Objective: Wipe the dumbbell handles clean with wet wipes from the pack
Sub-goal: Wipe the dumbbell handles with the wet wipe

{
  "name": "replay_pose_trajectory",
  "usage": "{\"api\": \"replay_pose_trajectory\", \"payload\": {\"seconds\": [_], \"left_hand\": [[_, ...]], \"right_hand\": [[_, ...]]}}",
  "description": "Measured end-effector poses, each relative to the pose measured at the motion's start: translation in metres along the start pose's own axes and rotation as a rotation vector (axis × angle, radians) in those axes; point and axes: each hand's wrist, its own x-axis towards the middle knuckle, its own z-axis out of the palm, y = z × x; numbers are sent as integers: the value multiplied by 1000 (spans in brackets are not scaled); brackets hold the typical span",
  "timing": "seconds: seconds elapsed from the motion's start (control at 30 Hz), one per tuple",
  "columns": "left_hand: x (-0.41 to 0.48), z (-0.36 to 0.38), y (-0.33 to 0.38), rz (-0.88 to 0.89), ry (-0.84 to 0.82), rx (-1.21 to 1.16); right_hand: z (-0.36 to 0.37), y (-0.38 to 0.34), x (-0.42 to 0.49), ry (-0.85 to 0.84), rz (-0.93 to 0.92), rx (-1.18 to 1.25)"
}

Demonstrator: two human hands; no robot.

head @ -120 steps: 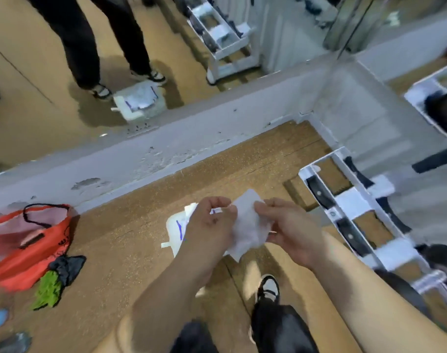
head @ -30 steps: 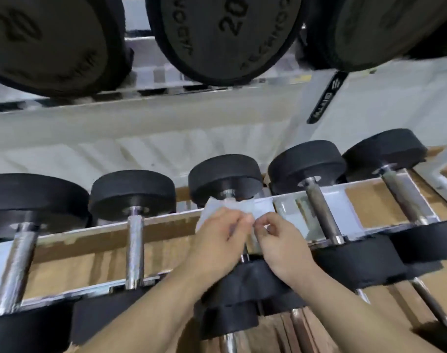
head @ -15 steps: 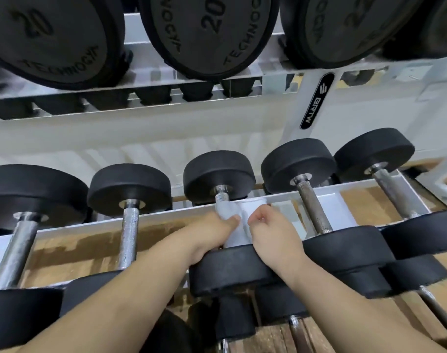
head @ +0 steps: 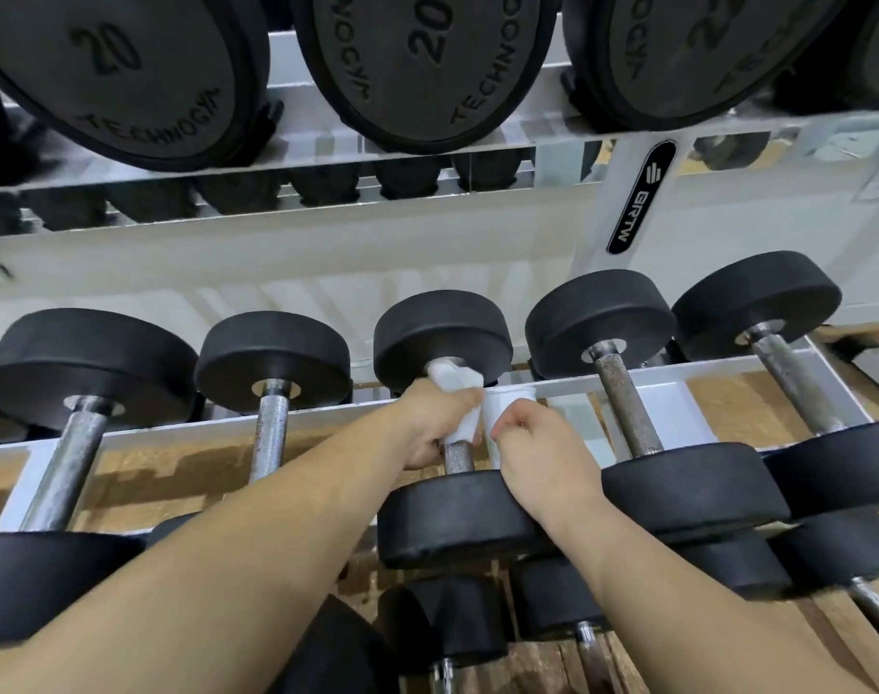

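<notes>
Head view: a limp white wet wipe [head: 456, 382] wraps the knurled steel handle [head: 458, 455] of the middle black round-headed dumbbell [head: 445, 333] on the white metal rack [head: 600, 227], with the left hand [head: 435, 425] clenched round it. Soft and light, it should work best gripped around the bar while the heavy dumbbell stays put. The right hand [head: 532, 448] curls its fingers alongside; whether they pinch the wipe I cannot tell.

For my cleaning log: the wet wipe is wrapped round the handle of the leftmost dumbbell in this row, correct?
No, not the leftmost. The head view shows the wet wipe wrapped round the handle of the middle dumbbell in that row.
</notes>
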Motion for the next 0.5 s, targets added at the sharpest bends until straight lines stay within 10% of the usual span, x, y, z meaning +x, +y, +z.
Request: {"api": "replay_pose_trajectory", "payload": {"seconds": [0.23, 0.5], "left_hand": [[-7, -21, -22, -157, -322, 124], [22, 1, 10, 5, 95, -138]], "right_hand": [[4, 4, 2, 2, 3, 9], [4, 2, 2, -8, 5, -10]]}}
